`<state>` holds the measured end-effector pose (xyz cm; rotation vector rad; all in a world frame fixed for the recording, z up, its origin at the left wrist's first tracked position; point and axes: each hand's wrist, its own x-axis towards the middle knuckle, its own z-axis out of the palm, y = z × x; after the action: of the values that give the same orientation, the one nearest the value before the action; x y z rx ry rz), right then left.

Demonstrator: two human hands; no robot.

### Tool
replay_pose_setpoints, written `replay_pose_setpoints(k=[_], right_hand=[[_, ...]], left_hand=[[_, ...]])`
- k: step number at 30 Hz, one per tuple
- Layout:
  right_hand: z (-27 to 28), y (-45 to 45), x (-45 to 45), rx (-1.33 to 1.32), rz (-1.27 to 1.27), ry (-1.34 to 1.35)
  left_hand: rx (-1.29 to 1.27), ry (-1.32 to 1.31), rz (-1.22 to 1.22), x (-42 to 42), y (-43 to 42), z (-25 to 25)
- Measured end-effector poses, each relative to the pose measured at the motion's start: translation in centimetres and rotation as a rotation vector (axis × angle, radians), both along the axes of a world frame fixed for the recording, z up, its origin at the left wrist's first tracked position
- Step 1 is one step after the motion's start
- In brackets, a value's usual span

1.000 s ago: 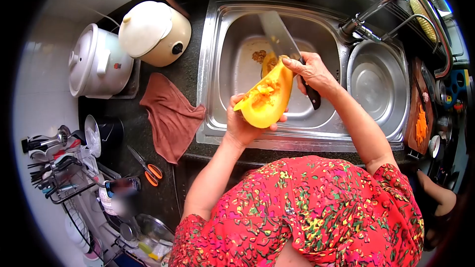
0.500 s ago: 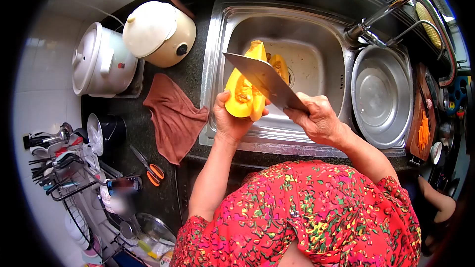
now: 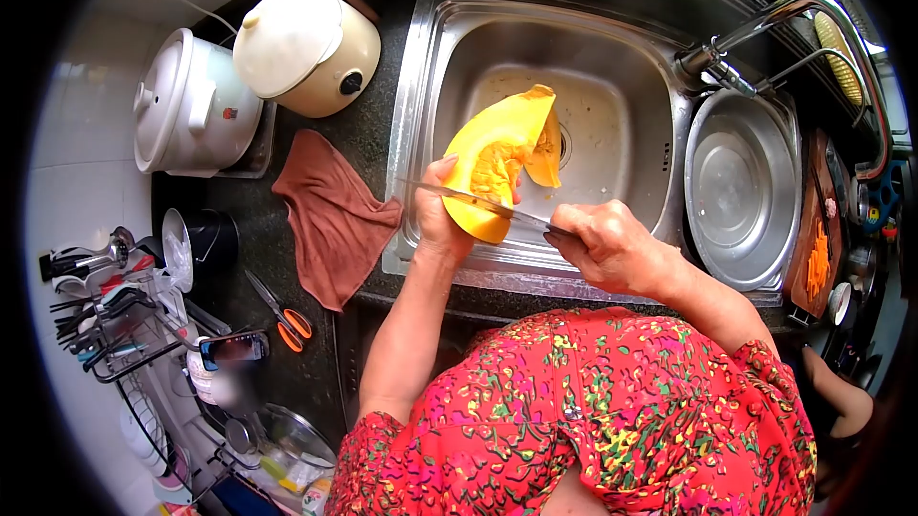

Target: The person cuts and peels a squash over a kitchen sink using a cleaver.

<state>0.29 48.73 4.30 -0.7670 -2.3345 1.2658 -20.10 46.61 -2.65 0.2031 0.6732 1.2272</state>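
Note:
My left hand (image 3: 443, 221) is closed around a peeled pumpkin wedge (image 3: 507, 124), held over the near left part of the steel sink (image 3: 622, 105). Its seedy, stringy hollow faces up towards the right. In my right hand (image 3: 612, 243) is the handle of a broad-bladed kitchen knife (image 3: 492, 206). Seen almost edge-on, the blade lies across the lower part of the wedge, close to my left thumb; how deep it sits in the flesh I cannot tell. Partly hidden behind the wedge, a second pumpkin piece (image 3: 546, 157) is in the sink near the drain.
A metal basin (image 3: 732, 191) stands right of the sink under the faucet (image 3: 765, 23). Further right, a cutting board (image 3: 813, 239) holds shredded orange pieces (image 3: 818, 264). On the left lie a brown cloth (image 3: 330, 219) and scissors (image 3: 282, 315), with two cookers (image 3: 296, 47) behind.
The knife has turned from showing its broad face to nearly edge-on and come down across the lower wedge. The wedge has turned, showing more of its outer side.

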Motion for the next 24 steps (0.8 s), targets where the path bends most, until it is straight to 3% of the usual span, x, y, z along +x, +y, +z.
replay_pose_setpoints(k=[21,24], right_hand=[[-5.4,-0.3,-1.7,0.101,-0.303,-0.127],[-5.6,-0.2,-1.5,0.074,-0.31,-0.138]], left_hand=[[-0.144,0.109,0.263,1.3,-0.9,-2.2],[-0.097,0.124,0.217,1.2,-1.0,-2.3]])
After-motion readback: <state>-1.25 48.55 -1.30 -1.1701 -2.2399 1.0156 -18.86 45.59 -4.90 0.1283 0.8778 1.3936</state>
